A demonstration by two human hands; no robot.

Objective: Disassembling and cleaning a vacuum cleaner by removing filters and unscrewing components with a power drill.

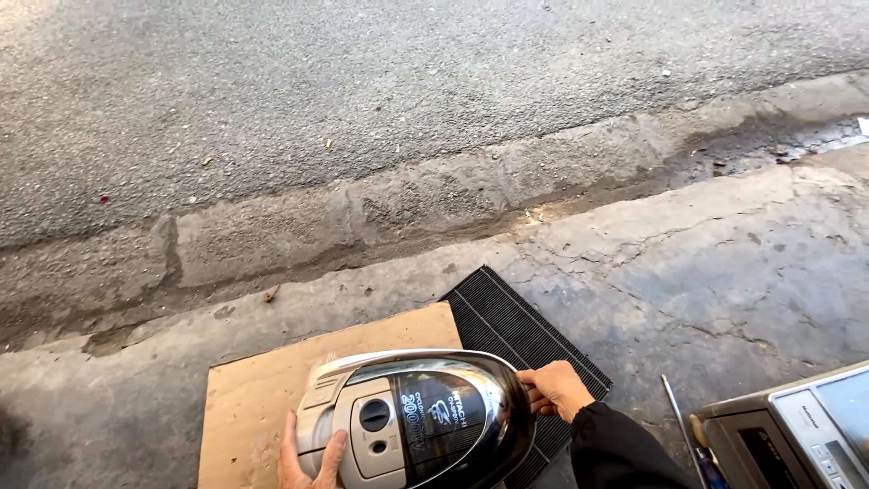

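Note:
A silver and black canister vacuum cleaner body (425, 417) rests on a brown cardboard sheet (262, 398) at the bottom middle of the head view. My left hand (308, 457) clasps its pale left end from below, thumb on top. My right hand (554, 389), in a black sleeve, grips the dark glossy right end. A black ribbed mat (516, 326) lies under the vacuum's right side.
Cracked concrete pavement (724, 254) runs to a curb and gutter (380, 208), with asphalt road (362, 81) beyond. A grey appliance box (797, 435) sits at the bottom right, with a thin metal rod (677, 412) and tool handles beside it.

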